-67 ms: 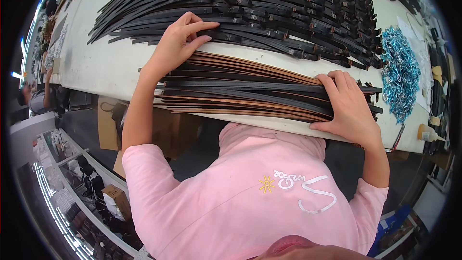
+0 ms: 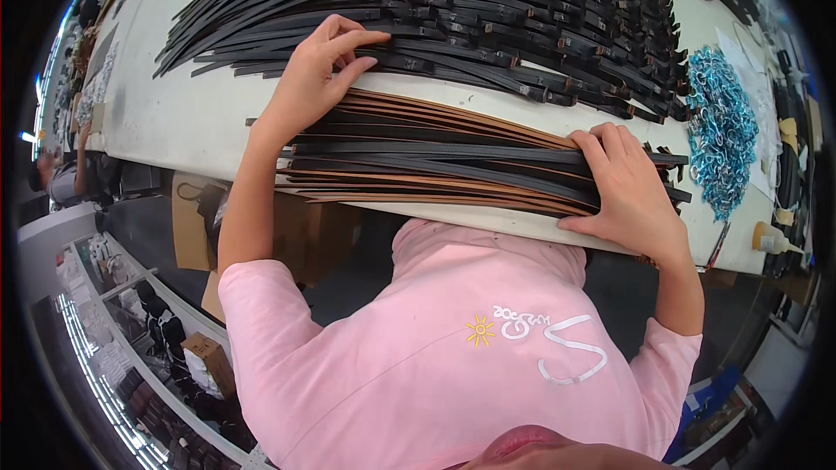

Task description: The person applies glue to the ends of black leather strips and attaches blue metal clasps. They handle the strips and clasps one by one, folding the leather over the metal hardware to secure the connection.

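Across the near edge of the table lies a bundle of long black leather straps with brown edges [image 2: 435,154]. My right hand [image 2: 629,183] grips its right end, thumb on the near side and fingers over the far side. My left hand [image 2: 320,70] is beyond the bundle's left part, thumb and index finger stretched apart with a gap between them. Its index fingertip reaches the near edge of a wide pile of black straps [image 2: 418,26] with dark buckle-like ends; whether it touches one I cannot tell. The other left fingers are curled.
Right of the pile sits a heap of blue and silver metal clasps or chain [image 2: 721,135]. A small glue-like bottle [image 2: 773,240] lies near the right edge. Cardboard boxes [image 2: 193,222] stand below the table at left, by a loaded shelf [image 2: 144,313]. Another person [image 2: 68,176] is at far left.
My left hand has shifted very slightly up and to the left. My right hand keeps its grip on the bundle, and the whole view has moved a little.
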A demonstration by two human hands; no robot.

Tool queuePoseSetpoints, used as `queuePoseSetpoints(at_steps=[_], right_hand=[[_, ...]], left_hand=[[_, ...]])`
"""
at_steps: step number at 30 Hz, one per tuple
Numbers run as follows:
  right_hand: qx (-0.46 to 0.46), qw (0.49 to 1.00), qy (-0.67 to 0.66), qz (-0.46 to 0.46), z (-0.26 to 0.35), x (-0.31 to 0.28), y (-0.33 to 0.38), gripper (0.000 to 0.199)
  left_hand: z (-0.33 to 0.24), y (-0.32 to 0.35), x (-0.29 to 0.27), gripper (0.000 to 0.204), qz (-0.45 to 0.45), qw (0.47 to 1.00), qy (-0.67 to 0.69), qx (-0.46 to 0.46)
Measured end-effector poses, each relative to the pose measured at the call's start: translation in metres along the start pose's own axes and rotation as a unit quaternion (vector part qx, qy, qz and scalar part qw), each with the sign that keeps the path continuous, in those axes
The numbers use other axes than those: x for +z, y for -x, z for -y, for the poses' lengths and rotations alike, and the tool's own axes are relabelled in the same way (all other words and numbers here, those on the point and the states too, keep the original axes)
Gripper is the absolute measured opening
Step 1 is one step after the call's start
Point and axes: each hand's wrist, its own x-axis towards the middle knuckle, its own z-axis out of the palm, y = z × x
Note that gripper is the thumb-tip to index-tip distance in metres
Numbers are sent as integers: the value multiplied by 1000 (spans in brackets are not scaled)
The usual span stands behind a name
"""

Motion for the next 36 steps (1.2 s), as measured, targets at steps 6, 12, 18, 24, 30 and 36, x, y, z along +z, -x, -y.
queuePoseSetpoints(at_steps=[6, 12, 18, 24, 30, 36], right_hand=[[-23, 1000, -6, 13, -4, -2, -8, 70], [-33, 997, -26, 61, -4, 3, -6, 47], [-26, 997, -6, 71, 4, 7, -7, 37], [-54, 999, -5, 3, 11, 16, 8, 35], [-87, 995, 2, -39, 20, -2, 28, 34], [-29, 959, 65, -274, 18, -88, 58, 29]], left_hand=[[-77, 20, 19, 72, 126, 987, 50, 82], [-105, 19, 49, 86, 169, 976, -79, 116], [-117, 8, 50, 53, 237, 969, -65, 3], [-127, 23, 55, 45, 211, 969, -129, 19], [-159, 35, 34, 49, 178, 966, -180, 46], [-237, 1, -39, 74, -113, 886, -394, 217]])
